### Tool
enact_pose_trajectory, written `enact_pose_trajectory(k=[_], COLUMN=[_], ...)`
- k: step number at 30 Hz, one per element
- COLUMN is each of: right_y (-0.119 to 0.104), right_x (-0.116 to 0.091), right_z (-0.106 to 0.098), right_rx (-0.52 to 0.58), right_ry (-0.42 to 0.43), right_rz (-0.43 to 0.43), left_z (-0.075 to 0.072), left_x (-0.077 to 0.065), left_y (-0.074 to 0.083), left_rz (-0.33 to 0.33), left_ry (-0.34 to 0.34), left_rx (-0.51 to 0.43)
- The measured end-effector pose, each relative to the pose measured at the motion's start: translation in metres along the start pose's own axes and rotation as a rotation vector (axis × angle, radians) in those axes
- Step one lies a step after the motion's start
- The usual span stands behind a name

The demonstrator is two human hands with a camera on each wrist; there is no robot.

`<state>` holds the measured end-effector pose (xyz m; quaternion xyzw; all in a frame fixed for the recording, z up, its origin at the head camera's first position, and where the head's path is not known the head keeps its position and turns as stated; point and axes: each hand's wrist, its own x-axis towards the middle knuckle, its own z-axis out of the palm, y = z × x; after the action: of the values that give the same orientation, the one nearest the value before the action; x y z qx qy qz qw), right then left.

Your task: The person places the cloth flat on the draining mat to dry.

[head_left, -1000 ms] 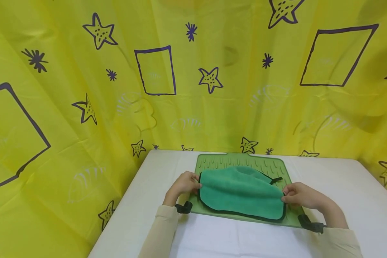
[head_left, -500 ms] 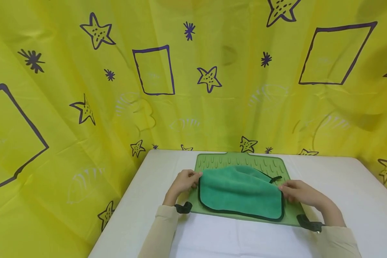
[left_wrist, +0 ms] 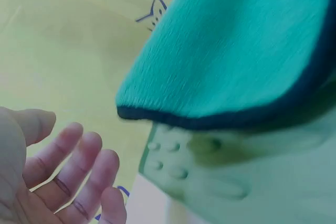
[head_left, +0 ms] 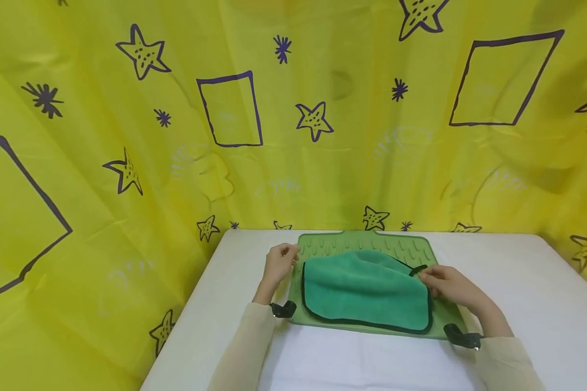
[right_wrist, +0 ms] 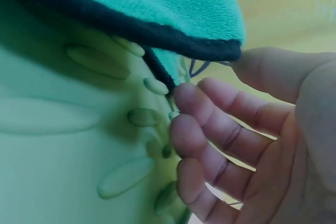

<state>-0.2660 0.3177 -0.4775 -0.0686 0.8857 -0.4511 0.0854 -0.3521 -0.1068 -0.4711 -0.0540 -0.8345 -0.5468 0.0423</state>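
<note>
A folded green cloth (head_left: 367, 293) with black edging lies on a light green ridged mat (head_left: 323, 244). Its left end (left_wrist: 226, 45) is slightly raised over the mat in the left wrist view. My left hand (head_left: 280, 265) is off the cloth, above the mat's left edge, fingers loosely bent and holding nothing. My right hand (head_left: 450, 285) is at the right end of the fold. In the right wrist view, its thumb tip is right at the cloth's (right_wrist: 173, 14) corner, while the other fingers curve loosely below, near the mat's raised bumps.
The mat rests on a white table (head_left: 215, 304). Behind and to the left hangs a yellow curtain (head_left: 274, 179) printed with stars and frames. A black strap (head_left: 283, 309) is on the left wrist, another strap (head_left: 462, 336) on the right.
My left hand has let go of the cloth's left end and moved up and away. My right hand has slid up the cloth's right edge to the fold and loosened.
</note>
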Motion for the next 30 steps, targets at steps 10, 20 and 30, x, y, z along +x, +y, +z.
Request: enact_pose_trajectory(k=[10,20,30], right_y=[-0.005,-0.011,-0.015], right_x=[0.020,0.045,0.050], right_z=[-0.014,-0.009,-0.002], right_rx=[-0.186,-0.293,-0.361], right_ry=[0.009,-0.092,-0.021], right_rz=[-0.137,-0.091,-0.085], left_z=[0.005,0.026,0.035], left_x=[0.038,0.042,0.033], left_y=[0.010,0.020,0.027], left_rz=[-0.003,0.070,0.138], left_ry=[-0.249,-0.359,-0.559], left_rx=[0.072,0.432,0.484])
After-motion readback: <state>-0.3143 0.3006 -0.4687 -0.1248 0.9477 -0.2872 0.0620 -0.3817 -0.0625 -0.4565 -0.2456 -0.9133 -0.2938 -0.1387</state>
